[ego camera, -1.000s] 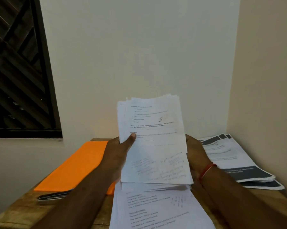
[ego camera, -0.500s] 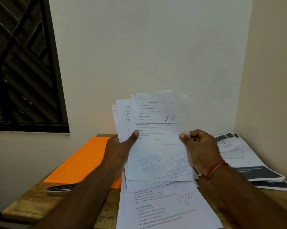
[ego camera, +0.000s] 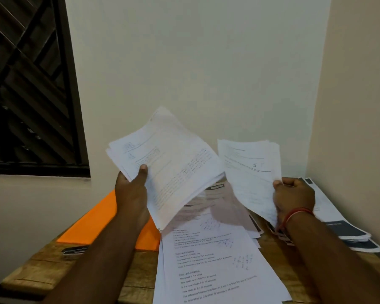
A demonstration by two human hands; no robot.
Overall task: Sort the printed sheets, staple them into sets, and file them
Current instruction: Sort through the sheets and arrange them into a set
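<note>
Moved: half a second ago you held one fanned bundle in front of you. Now your left hand point(ego camera: 131, 194) has swung the left bundle point(ego camera: 173, 163) up and out to the left, and your right hand point(ego camera: 294, 198) has drawn the right sheets point(ego camera: 248, 170), with the page marked "5" in front, off to the right.
Window point(ego camera: 31, 84): dark and slatted, it fills the upper left beside the pale wall.
Table point(ego camera: 38, 270): wooden and set into the corner, with its grain showing at the near left.
Loose pile point(ego camera: 206, 270): overlapping printed sheets lie on the table in front of you, running from the near edge back beneath what you hold.
Orange folder point(ego camera: 105, 218): flat on the table to the left of those lying sheets, partly hidden by your left forearm.
Dark-banded printouts point(ego camera: 346, 233): stacked on the table at the right, by the side wall, beyond your right wrist.
Left bundle: thick and tilted with one corner pointing up, raised above the table.
Right sheets: a thinner set, near upright, apart from the other bundle.
Left hand: grips the bundle's lower left edge, thumb on top.
Right hand: fingers curled round the lower right edge of its sheets, thumb pinching the front.
Stapler point(ego camera: 75, 251): a small dark and silver shape on the table by the folder's near corner, too dim to be sure what it is.
Red thread point(ego camera: 296, 213): round your right wrist.
</note>
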